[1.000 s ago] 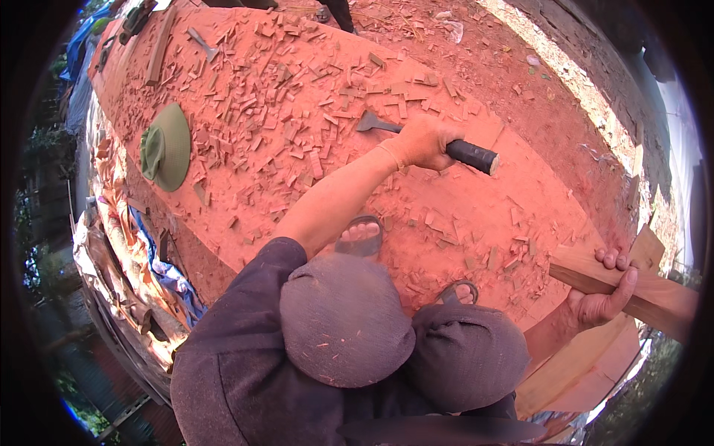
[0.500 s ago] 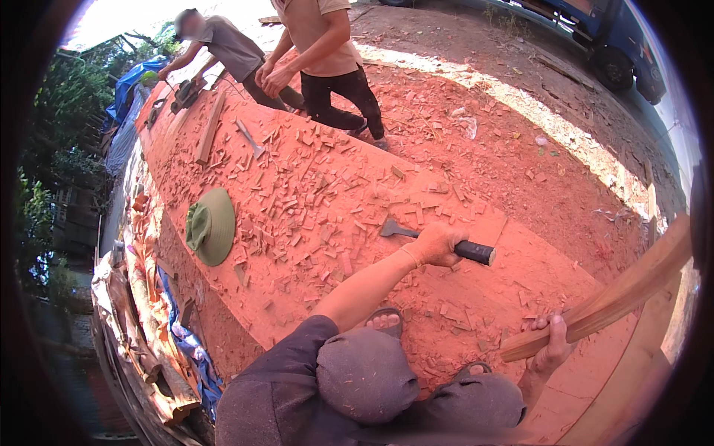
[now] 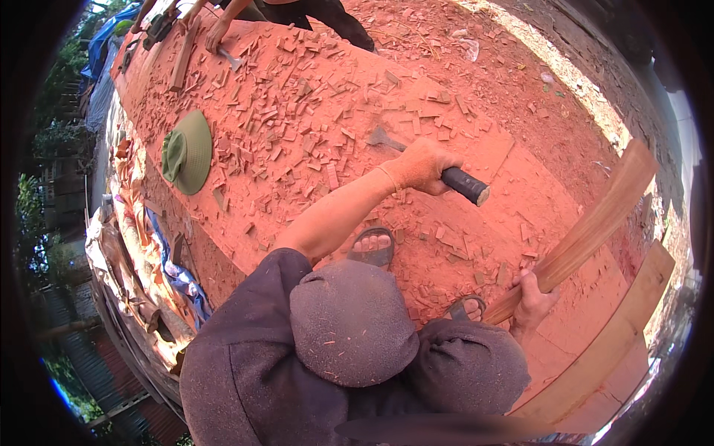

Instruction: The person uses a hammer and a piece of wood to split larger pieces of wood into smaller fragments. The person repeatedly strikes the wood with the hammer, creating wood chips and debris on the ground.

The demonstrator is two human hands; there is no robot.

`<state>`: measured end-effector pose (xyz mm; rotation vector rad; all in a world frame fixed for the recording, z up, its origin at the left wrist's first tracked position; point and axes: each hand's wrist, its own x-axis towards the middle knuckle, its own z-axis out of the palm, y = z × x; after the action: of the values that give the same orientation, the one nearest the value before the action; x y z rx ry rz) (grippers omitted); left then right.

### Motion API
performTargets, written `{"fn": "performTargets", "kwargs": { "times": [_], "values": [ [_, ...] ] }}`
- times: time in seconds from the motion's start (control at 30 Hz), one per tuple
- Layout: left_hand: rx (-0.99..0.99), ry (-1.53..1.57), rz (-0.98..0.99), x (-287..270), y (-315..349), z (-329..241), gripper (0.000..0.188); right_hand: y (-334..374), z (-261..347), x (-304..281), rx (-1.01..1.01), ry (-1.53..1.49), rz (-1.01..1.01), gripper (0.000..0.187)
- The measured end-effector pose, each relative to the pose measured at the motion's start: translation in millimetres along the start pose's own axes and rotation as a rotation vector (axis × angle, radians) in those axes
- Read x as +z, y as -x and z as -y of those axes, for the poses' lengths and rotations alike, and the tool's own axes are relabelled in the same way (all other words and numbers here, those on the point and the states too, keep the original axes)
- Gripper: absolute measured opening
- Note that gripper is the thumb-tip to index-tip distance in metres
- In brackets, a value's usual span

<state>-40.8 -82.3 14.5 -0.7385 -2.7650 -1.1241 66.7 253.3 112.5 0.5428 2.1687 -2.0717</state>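
My left hand (image 3: 425,166) is closed round a chisel; its flared steel blade (image 3: 381,138) points to the far left and its black-wrapped handle (image 3: 465,184) sticks out to the right. A long, slightly curved piece of wood (image 3: 595,212) slants up to the right in my right hand (image 3: 532,297). The fingers there grip it near its lower end, by my sandalled foot (image 3: 468,306). Chisel and wood are apart from each other. Many small wood chips (image 3: 294,111) lie over the red-dusted board (image 3: 520,175) beneath.
A green brimmed hat (image 3: 187,154) rests on the board at left. A pale curved plank (image 3: 606,338) lies at my right. At the far end, another person's hand (image 3: 217,35) reaches to a second chisel (image 3: 230,58), near a wooden strip (image 3: 184,56). Crumpled sheeting (image 3: 137,245) borders the left.
My right hand has raised the wood's far end, so it stands steeper. The view has tipped down. A person at the far end has bent and reached to the second chisel.
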Motion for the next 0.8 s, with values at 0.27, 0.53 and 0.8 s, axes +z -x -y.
{"fn": "performTargets", "kwargs": {
  "times": [0.27,0.53,0.8],
  "values": [
    [-0.086,-0.070,-0.288,-2,-37,19,0.016,-49,128,-23,-0.395,-0.329,-0.037,0.033],
    [-0.102,-0.090,-0.110,3,-24,20,0.018,-30,5,89,-0.098,0.363,0.165,0.021],
    [-0.124,-0.124,-0.107,6,-28,24,0.020,-27,53,9,-0.112,-0.096,0.012,0.027]
  ]
}}
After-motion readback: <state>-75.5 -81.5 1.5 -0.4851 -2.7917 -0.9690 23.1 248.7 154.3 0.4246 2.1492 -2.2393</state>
